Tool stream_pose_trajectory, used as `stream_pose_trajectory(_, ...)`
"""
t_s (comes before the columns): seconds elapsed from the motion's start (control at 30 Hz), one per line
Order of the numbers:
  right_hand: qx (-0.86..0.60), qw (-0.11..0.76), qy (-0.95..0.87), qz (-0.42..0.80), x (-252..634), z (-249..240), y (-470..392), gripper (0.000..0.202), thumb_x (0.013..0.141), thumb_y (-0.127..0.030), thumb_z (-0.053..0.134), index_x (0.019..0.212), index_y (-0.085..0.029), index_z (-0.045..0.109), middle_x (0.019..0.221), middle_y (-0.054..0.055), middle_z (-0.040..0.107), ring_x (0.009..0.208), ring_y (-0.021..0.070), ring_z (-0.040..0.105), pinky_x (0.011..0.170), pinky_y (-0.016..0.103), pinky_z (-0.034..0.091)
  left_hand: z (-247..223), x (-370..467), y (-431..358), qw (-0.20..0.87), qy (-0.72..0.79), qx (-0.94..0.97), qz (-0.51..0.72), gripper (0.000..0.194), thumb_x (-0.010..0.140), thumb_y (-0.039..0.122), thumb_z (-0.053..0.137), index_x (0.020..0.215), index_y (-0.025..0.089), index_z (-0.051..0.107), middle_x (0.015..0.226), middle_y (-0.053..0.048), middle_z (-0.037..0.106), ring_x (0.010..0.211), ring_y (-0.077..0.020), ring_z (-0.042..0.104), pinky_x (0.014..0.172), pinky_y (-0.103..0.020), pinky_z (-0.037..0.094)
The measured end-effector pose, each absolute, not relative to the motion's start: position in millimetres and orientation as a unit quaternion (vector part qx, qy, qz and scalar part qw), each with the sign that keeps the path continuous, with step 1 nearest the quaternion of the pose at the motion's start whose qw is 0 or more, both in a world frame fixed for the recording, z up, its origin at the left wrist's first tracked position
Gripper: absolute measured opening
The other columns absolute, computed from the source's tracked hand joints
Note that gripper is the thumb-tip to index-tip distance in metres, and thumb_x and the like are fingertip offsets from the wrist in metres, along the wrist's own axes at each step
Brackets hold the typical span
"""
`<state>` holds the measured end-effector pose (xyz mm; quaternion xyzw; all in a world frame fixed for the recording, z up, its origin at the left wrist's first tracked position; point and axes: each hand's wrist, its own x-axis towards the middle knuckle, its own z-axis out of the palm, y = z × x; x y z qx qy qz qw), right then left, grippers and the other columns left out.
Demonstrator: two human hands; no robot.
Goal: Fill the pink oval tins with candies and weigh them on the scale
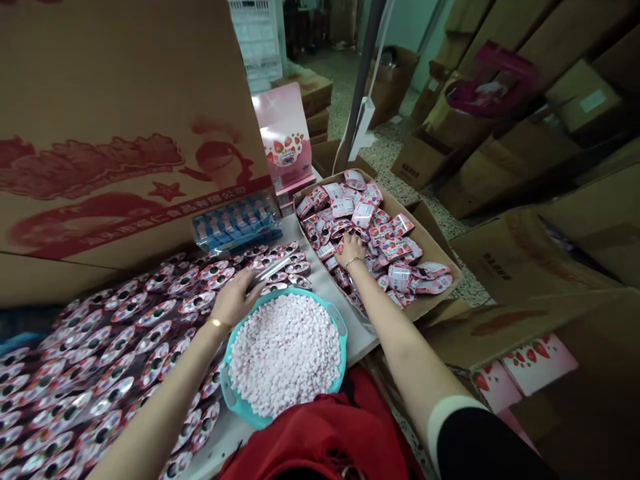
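My left hand [235, 297] is closed around a shiny silver, tube-like metal piece [274, 268], just beyond the rim of a turquoise basin [343, 353]. Small pale pink candies [285, 353] fill that basin. To the left stand rows of small upright pouches [120, 343], their mouths open at the top. My right hand [351, 248] reaches into a shallow cardboard box [431, 241] of pink strawberry-printed pouches [395, 248]. Its fingers are bent against a pouch there, and the fingertips are partly hidden.
A large printed carton [125, 87] rises behind the open pouches. A blue clear-wrapped pack [237, 223] and a pink display box [284, 137] stand by it. A dark pole [360, 87] rises behind the box. Cardboard cartons [500, 180] crowd the right side.
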<state>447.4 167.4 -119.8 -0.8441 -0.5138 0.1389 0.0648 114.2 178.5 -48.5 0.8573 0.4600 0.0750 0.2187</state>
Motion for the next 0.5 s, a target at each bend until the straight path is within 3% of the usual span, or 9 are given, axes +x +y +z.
stream_pose_trajectory(0.1, -0.837, 0.069, -0.524, 0.138, 449, -130, 160, 0.067, 0.074, -0.021, 0.060, 0.137, -0.010, 0.038, 0.132, 0.025, 0.045, 0.120, 0.0375, 0.040, 0.089, 0.048, 0.042, -30, 80, 136, 0.276, 0.447, 0.848, 0.071, 0.041, 0.089, 0.053, 0.040, 0.110, 0.022, 0.056, 0.105, -0.008, 0.063, 0.096, -0.0222, 0.060, 0.088, -0.033, 0.049)
stream_pose_trajectory(0.17, -0.825, 0.117, -0.528, 0.163, 458, -133, 143, 0.061, 0.074, -0.017, 0.057, 0.134, -0.010, 0.043, 0.129, 0.024, 0.049, 0.117, 0.0346, 0.046, 0.092, 0.047, 0.042, -27, 57, 107, 0.300, 0.458, 0.835, 0.059, 0.040, 0.087, 0.054, 0.043, 0.110, 0.023, 0.056, 0.106, -0.008, 0.064, 0.096, -0.0229, 0.062, 0.089, -0.035, 0.050)
stream_pose_trajectory(0.37, -0.703, 0.453, -0.490, 0.245, 464, -105, 71, 0.045, 0.077, -0.024, 0.055, 0.121, -0.015, 0.051, 0.118, 0.012, 0.060, 0.108, 0.0220, 0.057, 0.096, 0.037, 0.044, -39, 16, 38, 0.327, 0.485, 0.810, 0.040, 0.037, 0.086, 0.053, 0.048, 0.109, 0.026, 0.057, 0.108, -0.006, 0.066, 0.097, -0.0231, 0.063, 0.086, -0.034, 0.052)
stream_pose_trajectory(0.5, -0.679, 0.541, -0.411, 0.278, 431, -68, 31, 0.043, 0.070, -0.032, 0.068, 0.108, -0.020, 0.055, 0.109, 0.007, 0.063, 0.099, 0.0208, 0.060, 0.092, 0.037, 0.047, -26, 3, 12, 0.311, 0.489, 0.815, -0.004, 0.038, 0.087, 0.053, 0.045, 0.107, 0.024, 0.058, 0.105, -0.006, 0.066, 0.094, -0.0216, 0.063, 0.084, -0.032, 0.051)
